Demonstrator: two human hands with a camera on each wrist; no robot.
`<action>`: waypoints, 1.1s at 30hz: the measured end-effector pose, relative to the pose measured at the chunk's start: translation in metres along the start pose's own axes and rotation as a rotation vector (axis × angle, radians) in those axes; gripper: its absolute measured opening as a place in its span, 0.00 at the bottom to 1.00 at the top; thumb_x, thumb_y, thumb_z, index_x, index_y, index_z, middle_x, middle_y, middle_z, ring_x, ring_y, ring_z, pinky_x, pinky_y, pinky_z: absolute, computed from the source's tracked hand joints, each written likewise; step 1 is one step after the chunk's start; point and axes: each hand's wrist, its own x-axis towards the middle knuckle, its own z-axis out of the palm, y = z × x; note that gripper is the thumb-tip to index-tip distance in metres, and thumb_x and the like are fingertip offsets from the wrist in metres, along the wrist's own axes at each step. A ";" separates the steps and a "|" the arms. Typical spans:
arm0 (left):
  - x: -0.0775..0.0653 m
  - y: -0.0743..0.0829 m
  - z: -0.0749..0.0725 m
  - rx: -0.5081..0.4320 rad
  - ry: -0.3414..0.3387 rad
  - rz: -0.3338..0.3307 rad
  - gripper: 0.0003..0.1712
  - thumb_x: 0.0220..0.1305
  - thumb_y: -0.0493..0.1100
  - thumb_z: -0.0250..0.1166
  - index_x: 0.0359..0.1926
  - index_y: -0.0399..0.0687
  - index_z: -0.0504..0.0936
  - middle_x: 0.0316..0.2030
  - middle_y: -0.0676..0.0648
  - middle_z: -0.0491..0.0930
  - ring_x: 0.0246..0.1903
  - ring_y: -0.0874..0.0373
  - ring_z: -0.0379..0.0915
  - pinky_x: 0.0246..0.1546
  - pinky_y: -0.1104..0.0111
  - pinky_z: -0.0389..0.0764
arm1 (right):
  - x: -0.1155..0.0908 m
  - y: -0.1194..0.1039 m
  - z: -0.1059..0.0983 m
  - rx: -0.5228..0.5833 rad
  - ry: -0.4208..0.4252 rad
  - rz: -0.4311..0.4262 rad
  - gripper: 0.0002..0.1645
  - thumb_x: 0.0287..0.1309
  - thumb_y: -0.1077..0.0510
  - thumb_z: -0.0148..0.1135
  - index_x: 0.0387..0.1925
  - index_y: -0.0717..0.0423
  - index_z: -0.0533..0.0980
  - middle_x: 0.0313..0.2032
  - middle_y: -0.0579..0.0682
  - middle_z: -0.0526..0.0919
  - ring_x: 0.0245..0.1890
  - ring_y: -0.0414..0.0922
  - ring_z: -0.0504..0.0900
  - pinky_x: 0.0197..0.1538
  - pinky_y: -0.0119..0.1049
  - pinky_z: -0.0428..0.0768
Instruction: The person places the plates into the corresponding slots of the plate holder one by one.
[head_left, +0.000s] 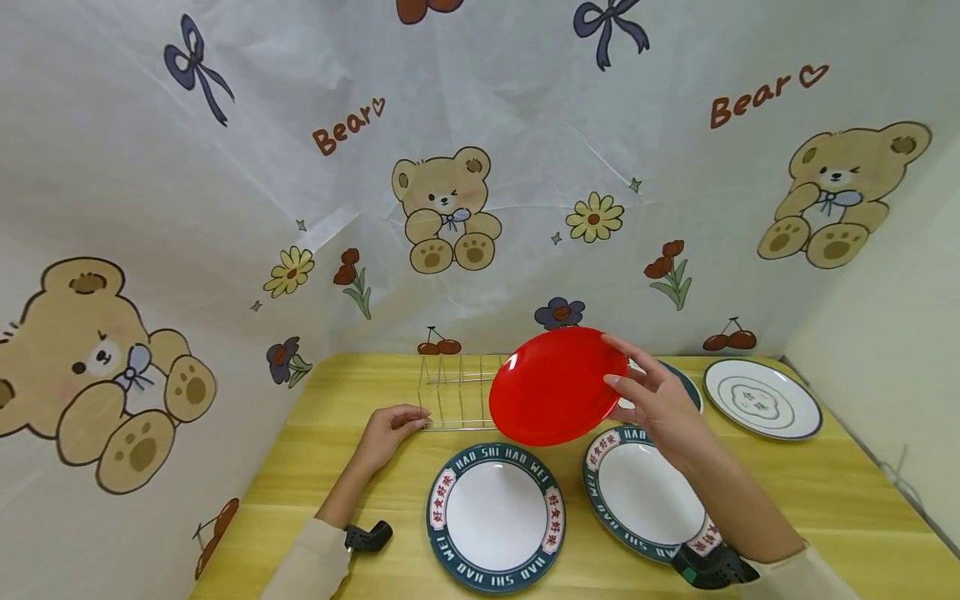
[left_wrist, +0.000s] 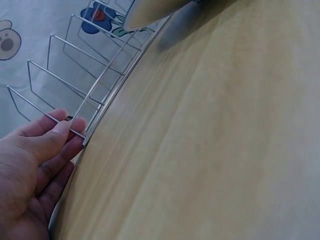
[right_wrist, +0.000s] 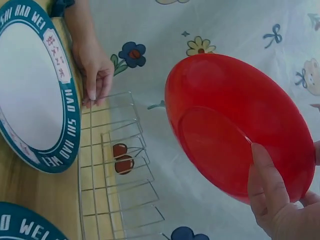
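My right hand [head_left: 663,400] grips a red plate [head_left: 558,387] by its right edge and holds it tilted in the air, in front of and above the wire dish rack [head_left: 457,400]. The right wrist view shows the plate's underside [right_wrist: 235,125] with fingers and thumb at its edge. At the rack's near left corner, my left hand [head_left: 392,429] pinches the wire; in the left wrist view the thumb and fingertips meet on the rack's end wire [left_wrist: 75,131]. Part of the rack is hidden behind the red plate in the head view.
Two green-rimmed plates lie on the wooden table: one in the middle [head_left: 497,517], one to its right [head_left: 648,492] under my right forearm. A white plate [head_left: 763,398] lies at the back right, with another dark-rimmed plate [head_left: 686,387] partly behind my right hand. A bear-print cloth [head_left: 525,167] hangs behind.
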 end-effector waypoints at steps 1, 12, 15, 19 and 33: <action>0.000 0.000 0.000 -0.006 0.000 -0.004 0.09 0.68 0.39 0.67 0.46 0.48 0.90 0.43 0.50 0.89 0.46 0.56 0.84 0.49 0.72 0.83 | 0.004 0.000 0.004 -0.018 0.012 0.001 0.39 0.70 0.50 0.64 0.77 0.37 0.60 0.73 0.55 0.62 0.62 0.52 0.74 0.50 0.48 0.85; -0.002 0.001 0.000 -0.016 0.002 -0.002 0.09 0.67 0.37 0.68 0.46 0.46 0.90 0.42 0.51 0.89 0.46 0.55 0.85 0.48 0.72 0.83 | 0.048 0.002 0.051 -0.046 -0.038 -0.113 0.38 0.68 0.55 0.66 0.75 0.38 0.65 0.64 0.58 0.73 0.59 0.59 0.79 0.48 0.56 0.85; -0.001 -0.001 0.000 -0.017 -0.002 0.008 0.09 0.67 0.36 0.68 0.46 0.46 0.90 0.42 0.51 0.89 0.45 0.55 0.85 0.48 0.72 0.83 | 0.059 0.005 0.064 -0.058 -0.060 -0.150 0.37 0.67 0.57 0.67 0.74 0.39 0.66 0.60 0.60 0.75 0.56 0.58 0.82 0.46 0.56 0.86; 0.000 -0.004 0.001 -0.020 -0.010 0.022 0.10 0.67 0.36 0.68 0.47 0.46 0.90 0.43 0.50 0.89 0.46 0.55 0.85 0.49 0.72 0.83 | 0.072 0.013 0.075 -0.075 -0.079 -0.183 0.37 0.66 0.58 0.68 0.73 0.41 0.67 0.57 0.62 0.76 0.52 0.58 0.84 0.44 0.56 0.86; 0.002 -0.005 -0.001 -0.010 -0.005 0.015 0.10 0.65 0.36 0.69 0.47 0.48 0.90 0.44 0.51 0.89 0.46 0.56 0.85 0.50 0.73 0.83 | 0.098 0.010 0.113 -0.239 -0.145 -0.235 0.41 0.63 0.57 0.71 0.75 0.43 0.66 0.52 0.59 0.78 0.46 0.56 0.84 0.40 0.46 0.89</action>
